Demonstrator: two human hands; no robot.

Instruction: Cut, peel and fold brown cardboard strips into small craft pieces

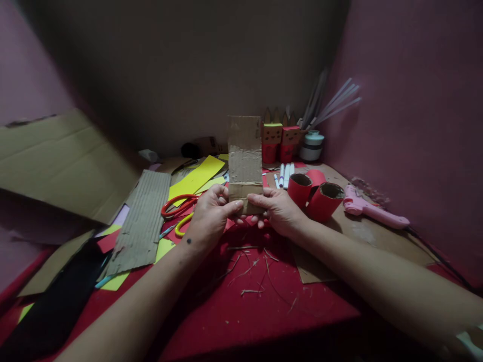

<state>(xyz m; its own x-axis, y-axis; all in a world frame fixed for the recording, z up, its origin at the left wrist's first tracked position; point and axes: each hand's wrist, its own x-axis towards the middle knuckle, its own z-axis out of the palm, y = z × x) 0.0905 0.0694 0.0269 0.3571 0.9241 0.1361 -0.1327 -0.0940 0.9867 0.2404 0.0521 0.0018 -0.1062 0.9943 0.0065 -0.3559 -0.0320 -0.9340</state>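
A narrow strip of brown cardboard stands upright in front of me, its upper face rough where paper is torn off and a crease running across its lower part. My left hand pinches its lower left edge, thumb on the near face. At the lower right edge, my right hand grips it the same way, fingers behind. Close to my left hand lie scissors with red and yellow handles. Right of my right hand stand red-covered cardboard tubes. Thin cardboard shreds lie on the red tabletop below.
A pink glue gun lies at right with its cable. White markers, two red box figures and a jar stand behind. At left are a corrugated sheet, yellow paper and a large cardboard panel.
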